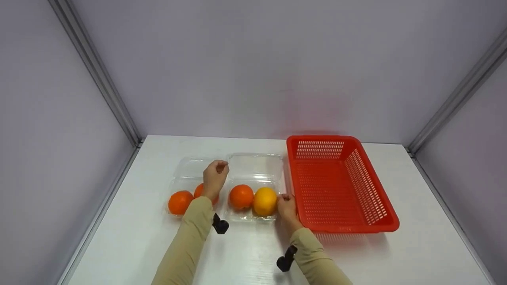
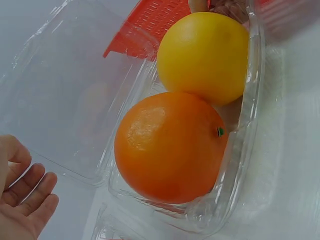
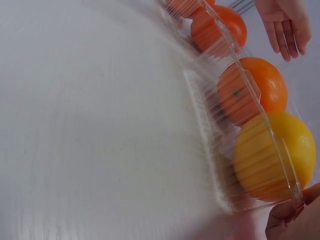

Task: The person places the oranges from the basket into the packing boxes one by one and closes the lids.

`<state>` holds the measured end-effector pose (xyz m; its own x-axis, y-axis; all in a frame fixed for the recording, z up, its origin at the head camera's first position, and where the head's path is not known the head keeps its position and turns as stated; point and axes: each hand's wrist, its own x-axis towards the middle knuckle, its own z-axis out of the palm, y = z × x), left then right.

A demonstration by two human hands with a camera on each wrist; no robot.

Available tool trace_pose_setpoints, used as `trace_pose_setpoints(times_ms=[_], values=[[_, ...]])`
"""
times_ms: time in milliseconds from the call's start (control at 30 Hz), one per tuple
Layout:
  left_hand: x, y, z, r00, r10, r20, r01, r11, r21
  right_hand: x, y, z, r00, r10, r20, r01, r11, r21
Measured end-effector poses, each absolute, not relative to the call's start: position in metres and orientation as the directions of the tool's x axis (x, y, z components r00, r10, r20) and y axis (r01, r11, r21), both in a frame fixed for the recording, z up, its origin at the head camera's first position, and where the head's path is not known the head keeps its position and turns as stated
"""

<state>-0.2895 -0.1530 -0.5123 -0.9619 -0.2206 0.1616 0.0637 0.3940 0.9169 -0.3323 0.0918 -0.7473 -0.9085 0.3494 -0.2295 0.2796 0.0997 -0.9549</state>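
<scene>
A clear plastic clamshell container (image 1: 249,218) lies with its lid (image 1: 255,164) folded back, away from me. An orange (image 1: 241,196) sits in its base on the left, touching a yellow round fruit (image 1: 265,202) on the right. At the base's right corner my right hand (image 3: 295,220) pinches the rim, thumb and fingers beside the yellow fruit. My left hand (image 1: 216,176) hovers by the lid's left edge, its fingers loosely bent around nothing. Below that hand, a second clear container (image 1: 192,168), also with lid back, bears two oranges (image 1: 180,202), one partly hidden by my wrist.
A red perforated plastic basket (image 1: 340,228) stands close to the right of the clamshell, by my right hand. The white table (image 1: 253,253) is bounded by pale panels (image 1: 222,79) at the back and both sides.
</scene>
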Motion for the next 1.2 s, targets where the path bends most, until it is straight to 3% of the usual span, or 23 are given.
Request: trace_pose_setpoints(times_ms=[300, 467, 667, 833, 933, 1200], values=[[-0.283, -0.162, -0.508, -0.925, -0.099, 0.367, 0.289, 0.445, 0.847, -0.346, 0.098, -0.774, -0.908, 0.376, -0.184, 0.245, 0.121, -0.962], [-0.277, -0.166, -0.504, -0.935, -0.073, 0.347, 0.290, 0.403, 0.868, -0.334, 0.094, -0.746, -0.907, 0.354, -0.230, 0.295, 0.139, -0.945], [-0.272, -0.170, -0.504, -0.928, -0.045, 0.371, 0.319, 0.419, 0.850, -0.304, 0.086, -0.694, -0.929, 0.307, -0.207, 0.255, 0.126, -0.959], [-0.270, -0.172, -0.507, -0.911, -0.030, 0.412, 0.357, 0.445, 0.822, -0.318, 0.087, -0.718, -0.900, 0.378, -0.219, 0.294, 0.151, -0.944], [-0.268, -0.173, -0.509, -0.906, -0.019, 0.422, 0.368, 0.453, 0.812, -0.313, 0.083, -0.712, -0.883, 0.419, -0.209, 0.295, 0.151, -0.944], [-0.263, -0.178, -0.512, -0.908, 0.019, 0.419, 0.377, 0.478, 0.793, -0.242, 0.055, -0.587, -0.874, 0.413, -0.255, 0.337, 0.138, -0.931]])
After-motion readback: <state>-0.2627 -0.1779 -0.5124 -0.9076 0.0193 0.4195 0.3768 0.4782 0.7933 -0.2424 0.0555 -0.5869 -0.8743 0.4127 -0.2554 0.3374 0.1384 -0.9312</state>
